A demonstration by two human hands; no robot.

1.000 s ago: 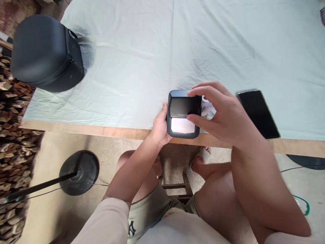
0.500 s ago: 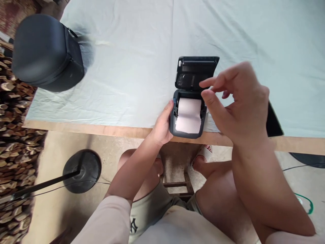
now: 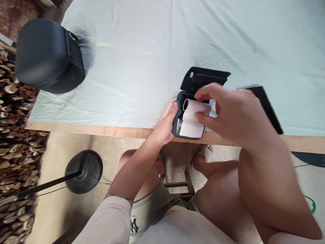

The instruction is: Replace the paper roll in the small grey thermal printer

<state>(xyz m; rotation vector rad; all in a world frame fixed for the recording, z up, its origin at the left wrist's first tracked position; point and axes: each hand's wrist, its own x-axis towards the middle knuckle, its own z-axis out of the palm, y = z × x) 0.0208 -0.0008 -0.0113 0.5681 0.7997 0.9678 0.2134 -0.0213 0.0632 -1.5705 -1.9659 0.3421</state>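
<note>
A small dark label printer (image 3: 175, 130) is held at the table's front edge, its black lid (image 3: 203, 78) hinged up. My left hand (image 3: 166, 123) grips the printer's left side, thumb on top. Inside the printer, a white paper roll (image 3: 193, 118) sits tilted, its hollow core facing left and a loose end hanging toward me. My right hand (image 3: 223, 108) pinches the roll at its right end between thumb and fingers. Part of the printer's right side is hidden behind that hand.
A black zipped case (image 3: 50, 57) stands on the cloth-covered table (image 3: 132, 67) at the left. Beyond my right hand lies a black flat device, perhaps a phone (image 3: 269, 108). Below are a round black stand base (image 3: 83, 171) and stacked firewood (image 3: 15, 152).
My right hand has come down and left onto the paper roll and closed on it. The roll now tilts up in the printer, and the printer and its lid have turned slightly.
</note>
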